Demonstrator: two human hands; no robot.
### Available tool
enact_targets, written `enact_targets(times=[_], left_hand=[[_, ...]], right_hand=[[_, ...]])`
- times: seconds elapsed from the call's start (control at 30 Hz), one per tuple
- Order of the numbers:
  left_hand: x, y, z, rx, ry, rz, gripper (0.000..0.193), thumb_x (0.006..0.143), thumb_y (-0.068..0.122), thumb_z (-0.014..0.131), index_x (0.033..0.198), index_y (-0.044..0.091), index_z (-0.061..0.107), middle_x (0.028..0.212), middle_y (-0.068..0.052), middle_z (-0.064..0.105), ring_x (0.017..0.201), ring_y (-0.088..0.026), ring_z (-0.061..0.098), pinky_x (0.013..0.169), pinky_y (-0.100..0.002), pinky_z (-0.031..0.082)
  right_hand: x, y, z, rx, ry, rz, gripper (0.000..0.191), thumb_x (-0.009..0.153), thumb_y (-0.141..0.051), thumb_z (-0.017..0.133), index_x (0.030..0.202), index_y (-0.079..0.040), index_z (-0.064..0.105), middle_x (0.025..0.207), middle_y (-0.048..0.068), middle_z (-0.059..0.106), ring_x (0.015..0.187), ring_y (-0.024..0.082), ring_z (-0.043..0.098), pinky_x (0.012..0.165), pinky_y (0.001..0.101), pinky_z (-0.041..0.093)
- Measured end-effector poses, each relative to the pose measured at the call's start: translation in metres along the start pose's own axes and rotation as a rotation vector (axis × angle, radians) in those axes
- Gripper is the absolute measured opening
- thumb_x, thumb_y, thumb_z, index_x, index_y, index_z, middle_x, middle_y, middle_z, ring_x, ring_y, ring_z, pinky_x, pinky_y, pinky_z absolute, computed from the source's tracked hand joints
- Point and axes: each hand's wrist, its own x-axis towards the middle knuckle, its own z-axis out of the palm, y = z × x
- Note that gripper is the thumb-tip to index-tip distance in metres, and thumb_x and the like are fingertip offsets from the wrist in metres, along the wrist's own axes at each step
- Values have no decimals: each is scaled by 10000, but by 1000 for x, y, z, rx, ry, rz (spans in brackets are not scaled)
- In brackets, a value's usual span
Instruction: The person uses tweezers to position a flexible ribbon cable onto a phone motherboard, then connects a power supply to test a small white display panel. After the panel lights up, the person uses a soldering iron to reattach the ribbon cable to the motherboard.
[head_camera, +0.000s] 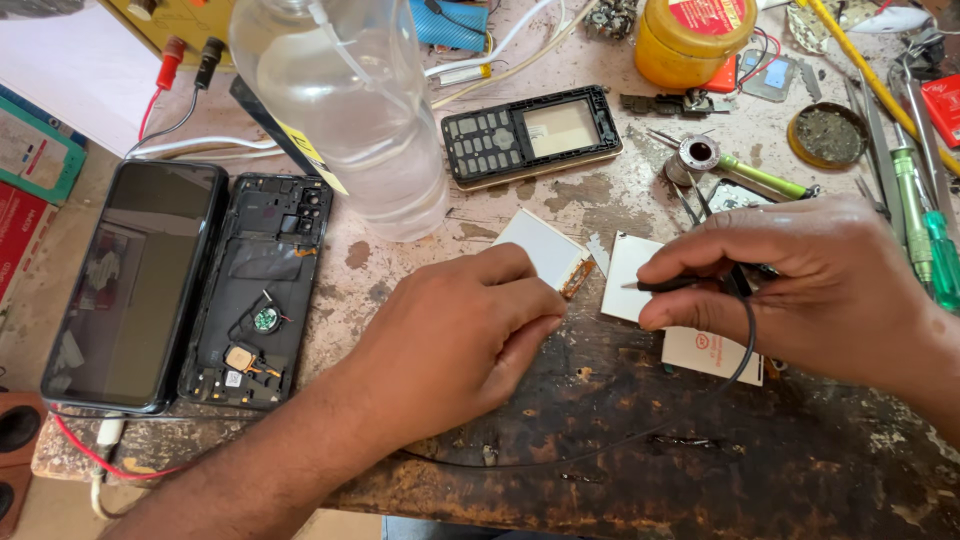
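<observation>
My left hand (455, 335) rests on the worn workbench with its fingertips pressing the near edge of a small white display panel (541, 245) that has an orange flex strip at its right end. My right hand (805, 275) pinches a thin black probe (668, 284), tip pointing left over a second white square panel (626, 280). A black wire (748, 345) loops down from the probe across the bench. A white card (710, 352) lies under the right hand.
An opened smartphone, screen (135, 280) and back shell (260, 290), lies at left. A clear plastic bottle (345, 105) stands behind, beside a keypad phone frame (530, 133). A yellow tin (693, 40), solder reel (697, 153) and green screwdrivers (925, 225) crowd the right.
</observation>
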Motion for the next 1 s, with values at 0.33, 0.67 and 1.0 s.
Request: enact_targets(times=[0.33,0.67,1.0], left_hand=[[-1,-3,-2,-16,-39,-34,93,894,173,726,927,87,729,869,-86,674,792,-333,680,671,-449,531],[1,-4,2,0,144,-53,94,908,138,725,980,78,729,938,-81,695,820,-316,692,692,-426,545],[1,-3,8,61,162,-82,96,886,139,728,970,93,719,958,-64,676,858,-301,688,703,-428,542]], right_hand=[[2,0,-2,-40,-73,-92,248,844,-319,820,1020,-147,792,864,-10,812,727,88,737,626,258,562],[2,-10,10,25,86,61,253,818,-202,790,1042,-85,774,858,25,820,664,72,752,515,214,573],[19,-6,26,-123,34,-201,244,912,-262,717,1066,-76,680,1014,83,743,953,245,733,764,384,568]])
